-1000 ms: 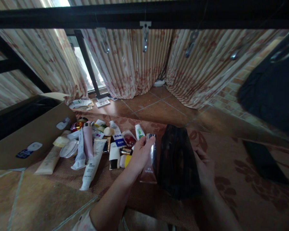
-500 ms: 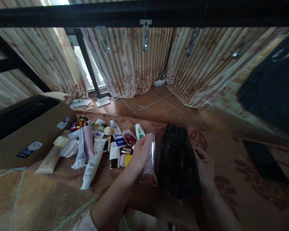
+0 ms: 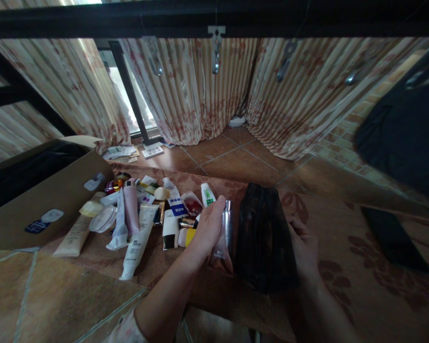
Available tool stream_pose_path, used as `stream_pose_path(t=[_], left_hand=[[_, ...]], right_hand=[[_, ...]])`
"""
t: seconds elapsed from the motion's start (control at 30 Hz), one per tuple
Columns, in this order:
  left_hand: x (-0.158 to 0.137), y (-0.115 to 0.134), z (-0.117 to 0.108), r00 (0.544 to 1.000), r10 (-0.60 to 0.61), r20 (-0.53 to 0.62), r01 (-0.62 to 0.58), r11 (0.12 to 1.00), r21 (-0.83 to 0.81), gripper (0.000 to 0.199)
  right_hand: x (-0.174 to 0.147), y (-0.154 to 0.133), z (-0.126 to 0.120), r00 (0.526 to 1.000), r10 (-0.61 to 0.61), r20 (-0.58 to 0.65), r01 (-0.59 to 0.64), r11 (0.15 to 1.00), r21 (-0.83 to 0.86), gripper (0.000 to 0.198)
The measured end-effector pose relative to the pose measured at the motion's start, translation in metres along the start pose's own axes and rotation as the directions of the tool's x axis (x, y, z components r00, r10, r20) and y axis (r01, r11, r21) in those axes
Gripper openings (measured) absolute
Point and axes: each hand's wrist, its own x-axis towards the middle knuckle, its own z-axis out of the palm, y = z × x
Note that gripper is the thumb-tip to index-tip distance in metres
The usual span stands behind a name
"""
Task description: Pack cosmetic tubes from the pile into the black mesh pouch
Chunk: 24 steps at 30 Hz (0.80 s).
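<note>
My left hand point(image 3: 210, 227) is closed around a shiny pinkish cosmetic tube point(image 3: 224, 245), its cap end pointing away from me. Just right of it a black, partly see-through pouch point(image 3: 264, 238) stands on the patterned cloth. My right hand point(image 3: 304, 245) grips the pouch's right side; the fingertips are partly hidden behind it. Left of my left hand lies a pile of toiletries: a white tube point(image 3: 138, 245), a pink bottle point(image 3: 130, 207), a beige tube point(image 3: 73, 238), a round clear-lidded jar point(image 3: 103, 219) and a blue-and-white tube point(image 3: 175, 200).
A cardboard box point(image 3: 57, 205) stands at the left beside the pile. A dark flat phone-like slab point(image 3: 396, 240) lies on the cloth point(image 3: 336, 224) at the right. Papers point(image 3: 121, 152) lie by the window. A black bar point(image 3: 214, 19) with hanging clips crosses above; striped curtains point(image 3: 186, 95) hang behind.
The pinkish tube has turned slightly in my left hand, its lettering shifting. My right hand stays on the pouch, and the pile has not moved.
</note>
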Motion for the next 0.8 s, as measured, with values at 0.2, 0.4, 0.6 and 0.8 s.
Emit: stream_pose_path(t=[0.2, 0.4, 0.6, 0.8], left_hand=[[0.0006, -0.0010, 0.0005, 1.000, 0.023, 0.006, -0.024, 0.995, 0.099, 0.039], [-0.0027, 0.0017, 0.0014, 1.000, 0.011, 0.011, -0.012, 0.993, 0.114, 0.041], [-0.0048, 0.0055, 0.0015, 1.000, 0.026, 0.001, -0.026, 0.989, 0.142, 0.039], [-0.0035, 0.0036, 0.0008, 0.999, 0.023, 0.030, -0.026, 0.992, 0.124, 0.038]], right_hand=[[0.0013, 0.0013, 0.0003, 1.000, 0.004, 0.008, -0.004, 1.000, 0.022, 0.028], [0.0002, 0.0006, 0.0006, 1.000, 0.010, -0.008, -0.010, 1.000, 0.029, 0.031], [0.0009, 0.0002, 0.0006, 1.000, 0.004, -0.006, -0.003, 1.000, 0.018, 0.030], [0.0009, 0.0012, 0.0001, 1.000, -0.024, 0.001, 0.024, 1.000, -0.013, 0.029]])
